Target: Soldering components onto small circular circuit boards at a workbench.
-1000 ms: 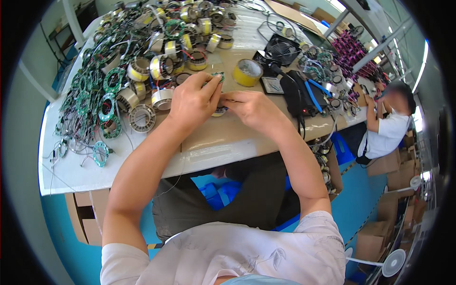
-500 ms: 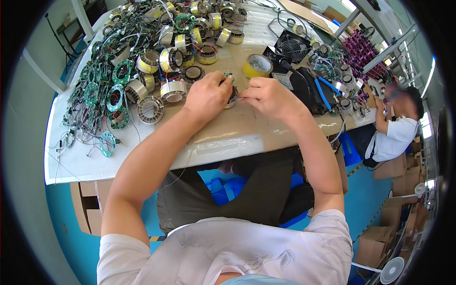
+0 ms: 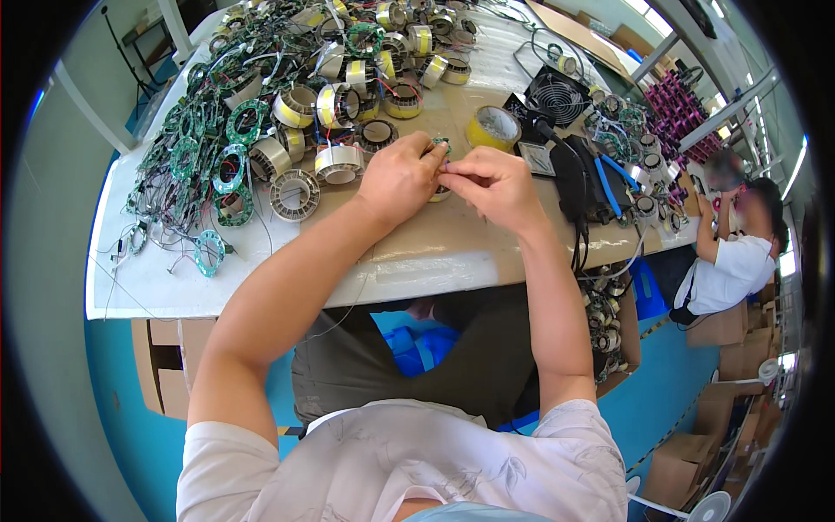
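My left hand [image 3: 403,180] is closed around a ring-shaped motor stator [image 3: 441,195] near the middle of the table. Most of that stator is covered by the fingers. A bit of green circuit board [image 3: 442,143] pokes out above them. My right hand [image 3: 500,187] pinches at the stator's right side, its fingertips meeting those of the left hand. What sits in this pinch is too small to make out. To the left of my hands lie loose stators, among them one with a white winding [image 3: 338,163] and a bare-toothed one [image 3: 295,195].
A large heap of stators and green ring boards [image 3: 230,170] with wires fills the table's left. Rightward are a yellow tape roll [image 3: 493,129], a black fan [image 3: 557,96], blue-handled pliers [image 3: 608,185] and more stators. A carton [image 3: 628,344] of stators stands below the edge. Another person [image 3: 735,248] sits at right.
My right hand has moved in against the left hand's fingertips; a small gap showed between them before. The whole view has shifted slightly, and the carton of stators below the table shows more.
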`<action>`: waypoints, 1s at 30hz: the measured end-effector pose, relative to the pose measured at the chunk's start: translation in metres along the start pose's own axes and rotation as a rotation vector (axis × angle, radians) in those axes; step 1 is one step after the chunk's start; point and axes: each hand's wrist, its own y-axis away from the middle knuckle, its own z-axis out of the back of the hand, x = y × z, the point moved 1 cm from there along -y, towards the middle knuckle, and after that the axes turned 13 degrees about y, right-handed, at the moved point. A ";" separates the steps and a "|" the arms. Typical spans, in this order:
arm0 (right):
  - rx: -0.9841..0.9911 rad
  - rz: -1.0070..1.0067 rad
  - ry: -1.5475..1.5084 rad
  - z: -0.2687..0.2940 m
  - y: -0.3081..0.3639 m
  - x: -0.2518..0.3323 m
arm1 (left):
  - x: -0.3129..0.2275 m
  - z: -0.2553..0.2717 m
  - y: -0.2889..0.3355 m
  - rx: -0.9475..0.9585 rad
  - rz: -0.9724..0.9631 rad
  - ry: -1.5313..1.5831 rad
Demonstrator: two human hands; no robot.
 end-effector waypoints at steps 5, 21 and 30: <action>-0.062 0.038 0.002 -0.007 0.006 -0.011 | 0.002 0.001 -0.002 -0.009 0.004 -0.037; 0.064 -0.264 -0.565 -0.006 -0.045 -0.004 | 0.007 0.028 -0.020 -0.292 0.565 0.514; -0.214 -0.233 -0.532 -0.034 -0.030 -0.007 | 0.003 0.024 -0.022 -0.261 0.489 0.550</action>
